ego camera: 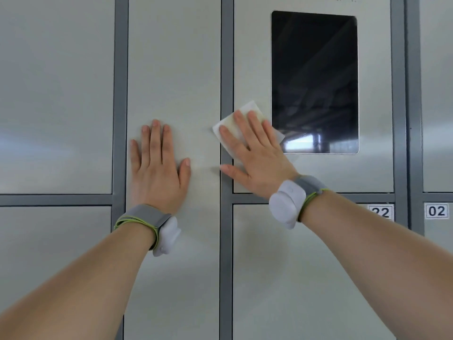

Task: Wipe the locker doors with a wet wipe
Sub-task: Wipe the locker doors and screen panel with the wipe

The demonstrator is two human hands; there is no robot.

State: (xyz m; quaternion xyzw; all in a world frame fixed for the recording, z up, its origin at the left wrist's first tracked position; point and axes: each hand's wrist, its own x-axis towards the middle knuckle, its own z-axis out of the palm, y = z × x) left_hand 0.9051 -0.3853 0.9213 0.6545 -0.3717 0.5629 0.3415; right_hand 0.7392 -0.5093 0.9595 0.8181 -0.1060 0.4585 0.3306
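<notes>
**Wipe loose under flat hand, right at the screen edge**

The right hand presses the wipe flat, fingers straight and a little spread, thumb out to the side and off the wipe. Nothing pinches it. The wipe straddles the grey strip between the middle door and the screen panel, with one corner over the lower left edge of the screen. The left hand lies flat on the middle door, fingers close together, thumb apart.

Risks as we judge them:
- The wipe could slip or bunch up, since only flat pressure holds it and it crosses the strip's edges.
- A stroke to the right would drag moisture onto the screen and may streak it.
- The bare left palm may leave prints on the door.

Hard to make out:
- Most of the wipe is under the fingers, so we cannot tell how it is folded.
- We cannot tell whether the yellowish patch on it is dirt.
- The forearm covers part of label 22.
- The door tops are cut off.
- The left hand is slightly blurred.
</notes>
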